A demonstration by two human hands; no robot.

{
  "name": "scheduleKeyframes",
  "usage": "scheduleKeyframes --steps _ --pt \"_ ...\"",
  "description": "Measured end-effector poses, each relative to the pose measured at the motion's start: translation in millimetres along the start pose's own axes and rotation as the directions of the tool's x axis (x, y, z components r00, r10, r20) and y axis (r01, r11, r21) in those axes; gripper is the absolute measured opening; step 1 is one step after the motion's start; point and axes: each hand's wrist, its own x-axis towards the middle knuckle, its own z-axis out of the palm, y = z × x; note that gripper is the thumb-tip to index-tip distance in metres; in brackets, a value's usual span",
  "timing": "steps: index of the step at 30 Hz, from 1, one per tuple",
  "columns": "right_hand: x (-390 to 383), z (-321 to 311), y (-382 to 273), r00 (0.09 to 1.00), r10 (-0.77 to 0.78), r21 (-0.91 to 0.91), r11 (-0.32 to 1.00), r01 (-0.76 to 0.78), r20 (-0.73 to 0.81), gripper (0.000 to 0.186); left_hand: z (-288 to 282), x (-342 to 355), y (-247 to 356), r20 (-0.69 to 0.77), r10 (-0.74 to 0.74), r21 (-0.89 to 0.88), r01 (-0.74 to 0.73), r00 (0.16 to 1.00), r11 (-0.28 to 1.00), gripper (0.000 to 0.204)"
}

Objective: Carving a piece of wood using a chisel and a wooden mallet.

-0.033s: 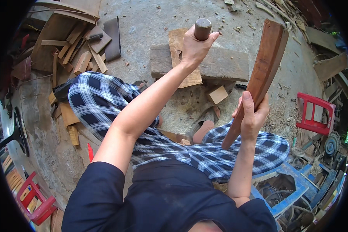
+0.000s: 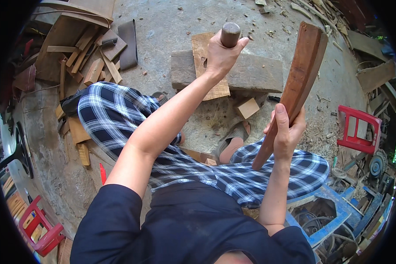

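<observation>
My left hand (image 2: 222, 55) is closed round a stout, round-ended tool handle (image 2: 231, 31) held upright; the tool's lower end is hidden by my fist. Below that hand a light wooden board (image 2: 218, 90) with a dark hole lies across a thick grey timber block (image 2: 257, 72). In my right hand (image 2: 288, 130), raised to the right of the block, is a long reddish-brown wooden club (image 2: 304, 66). My fingers wrap its narrower lower part, and its thick end points up and away, apart from the handle.
Offcuts (image 2: 94, 70) and planks pile up at the left. A small wood block (image 2: 247, 108) lies by my sandalled foot (image 2: 233, 147). Red plastic stools (image 2: 361, 130) stand at both sides. Near my right knee is a blue metal machine frame (image 2: 319, 198); an angle grinder (image 2: 377, 165) lies beyond.
</observation>
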Motion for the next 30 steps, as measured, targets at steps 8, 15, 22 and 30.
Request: scheduleKeyframes --steps 8,15,22,30 --pt "5.4 1.7 -5.2 1.0 -0.002 -0.021 1.0 0.002 0.011 0.041 0.7 5.4 10.4 0.008 -0.046 -0.075 0.046 0.999 0.996 0.029" --pt "5.9 8.5 -5.4 0.999 0.019 -0.012 1.0 -0.019 0.037 0.042 4.0 -1.1 -1.7 -0.008 -0.024 -0.06 0.024 1.0 0.998 0.029" --pt "27.6 18.2 -51.7 0.98 -0.188 -0.073 0.979 0.192 0.057 0.042 15.5 -7.6 1.0 0.022 0.011 -0.056 -0.01 1.0 0.998 0.024" --pt "40.3 24.5 -36.3 0.985 -0.029 -0.538 0.835 0.116 0.168 0.047 39.5 -31.6 -11.5 0.016 0.098 -0.178 -0.093 0.995 0.98 0.022"
